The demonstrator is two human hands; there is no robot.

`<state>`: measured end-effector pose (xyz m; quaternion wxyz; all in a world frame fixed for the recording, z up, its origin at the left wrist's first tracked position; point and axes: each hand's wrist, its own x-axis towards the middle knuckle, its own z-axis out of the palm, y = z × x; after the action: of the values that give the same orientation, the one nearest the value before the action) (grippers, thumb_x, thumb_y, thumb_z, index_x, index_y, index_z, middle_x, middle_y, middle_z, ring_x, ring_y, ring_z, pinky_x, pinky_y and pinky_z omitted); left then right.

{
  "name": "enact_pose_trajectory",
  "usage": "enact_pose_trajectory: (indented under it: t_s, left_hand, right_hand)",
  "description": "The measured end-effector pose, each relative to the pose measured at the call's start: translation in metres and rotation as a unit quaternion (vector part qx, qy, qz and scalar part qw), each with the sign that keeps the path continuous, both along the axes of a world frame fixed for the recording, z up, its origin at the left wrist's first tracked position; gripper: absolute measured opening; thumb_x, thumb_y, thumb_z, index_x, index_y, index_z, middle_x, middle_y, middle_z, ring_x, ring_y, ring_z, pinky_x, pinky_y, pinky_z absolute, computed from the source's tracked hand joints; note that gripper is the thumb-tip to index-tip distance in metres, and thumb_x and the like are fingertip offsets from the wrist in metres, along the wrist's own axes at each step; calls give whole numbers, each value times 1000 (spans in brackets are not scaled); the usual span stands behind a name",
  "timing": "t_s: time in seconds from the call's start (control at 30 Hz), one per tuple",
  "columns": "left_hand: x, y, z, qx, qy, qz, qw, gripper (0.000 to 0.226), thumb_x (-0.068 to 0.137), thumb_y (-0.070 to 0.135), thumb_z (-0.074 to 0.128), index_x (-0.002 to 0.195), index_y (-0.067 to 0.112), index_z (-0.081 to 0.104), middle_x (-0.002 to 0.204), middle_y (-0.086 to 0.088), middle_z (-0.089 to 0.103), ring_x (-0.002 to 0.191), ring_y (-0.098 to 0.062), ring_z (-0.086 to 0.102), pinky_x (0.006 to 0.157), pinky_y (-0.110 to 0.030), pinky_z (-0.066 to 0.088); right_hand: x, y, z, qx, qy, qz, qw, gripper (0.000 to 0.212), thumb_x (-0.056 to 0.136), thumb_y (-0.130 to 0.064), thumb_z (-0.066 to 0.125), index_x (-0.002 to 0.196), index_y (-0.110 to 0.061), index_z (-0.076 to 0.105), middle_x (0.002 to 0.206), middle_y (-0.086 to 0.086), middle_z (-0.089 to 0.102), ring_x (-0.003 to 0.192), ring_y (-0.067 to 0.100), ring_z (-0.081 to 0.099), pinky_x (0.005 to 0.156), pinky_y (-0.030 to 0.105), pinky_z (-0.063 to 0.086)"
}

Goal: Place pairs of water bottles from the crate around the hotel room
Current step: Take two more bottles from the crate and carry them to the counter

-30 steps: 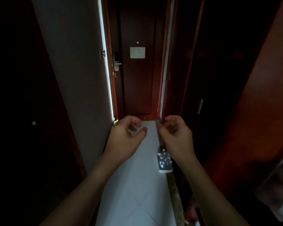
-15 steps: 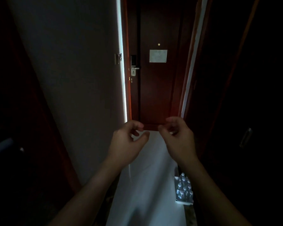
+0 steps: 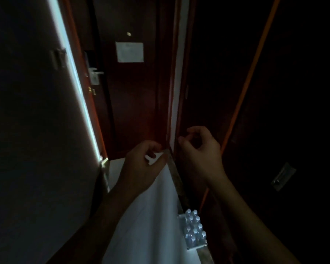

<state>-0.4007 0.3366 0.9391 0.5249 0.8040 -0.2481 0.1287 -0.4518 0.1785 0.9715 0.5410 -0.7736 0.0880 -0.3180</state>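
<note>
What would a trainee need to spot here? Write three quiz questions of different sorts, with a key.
1. True or false: the left hand and the right hand each hold a bottle.
2. Where is the crate? A) on the floor by the right-hand wall B) on a shelf C) against the door
3. Fill in: the paper sheet hangs on the ____.

Key: 1 false, both hands are empty with fingers curled; 2 A; 3 door.
</note>
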Motion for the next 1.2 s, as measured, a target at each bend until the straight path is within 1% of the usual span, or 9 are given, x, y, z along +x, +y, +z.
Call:
enact_pose_trajectory:
  t_s: [0.07,0.13,0.27,0.37,0.63,0.8,0.97,1.1,1.2]
  left_hand:
    - [39,-17,-3,-1,-5,-25,1000,14,84,18,73,96,22,68,91,13,68,85,-1,64,66,-14,51]
    - [77,-36,-8,1,-6,-51,999,14,83,13,74,93,22,67,87,14,67,83,3,63,64,-8,47]
    - [152,-81,-28,20,-11,-89,996,13,83,12,74,93,18,68,85,13,66,81,4,63,66,-8,47]
    - [204,-117,-43,41,5,-112,993,19,82,14,75,93,26,64,84,17,64,83,10,60,67,-6,47]
    - [311,-207,-57,52,73,-220,971,19,82,13,75,96,21,66,89,9,68,86,4,62,69,-6,46]
    - [345,-280,-79,34,111,-340,933,18,84,14,73,98,23,67,91,8,69,85,-5,63,69,-7,47]
    - [343,-339,-100,44,123,-508,851,22,81,22,69,93,38,59,93,11,67,86,-3,63,73,-13,47]
    - [331,-368,-116,60,138,-579,801,20,78,29,68,94,37,60,94,11,68,87,-6,65,75,-17,49]
    - [321,-378,-136,74,154,-602,780,20,76,31,68,92,38,59,94,13,68,87,-1,64,75,-14,48]
  right_hand:
    - [32,-16,-6,-7,2,-25,1000,23,83,-22,74,89,-38,57,82,-6,67,75,-4,63,69,16,50]
    - [65,-33,-13,-4,5,-48,999,24,83,-22,75,88,-38,57,81,-7,66,73,-4,61,67,14,47]
    - [135,-73,-36,11,8,-73,997,22,83,-25,74,91,-38,58,82,-11,65,75,-4,62,64,14,47]
    - [188,-109,-51,38,16,-99,994,22,84,-26,73,103,-29,62,85,-10,66,76,-2,63,63,14,46]
    - [268,-185,-74,70,42,-182,980,22,84,-17,72,102,-23,62,86,-10,65,74,-8,61,64,7,44]
    - [265,-236,-94,28,69,-310,948,23,83,-20,75,103,-21,63,85,-10,67,77,-1,63,70,14,49]
    - [231,-241,-103,33,80,-479,874,24,82,-23,73,104,-19,62,90,-5,67,81,6,66,70,18,52]
    - [207,-235,-118,46,96,-560,821,25,83,-22,74,105,-16,64,92,1,69,79,6,66,66,13,47]
    - [198,-233,-137,59,104,-584,803,25,83,-22,74,104,-18,63,89,-5,67,75,-1,62,64,10,45]
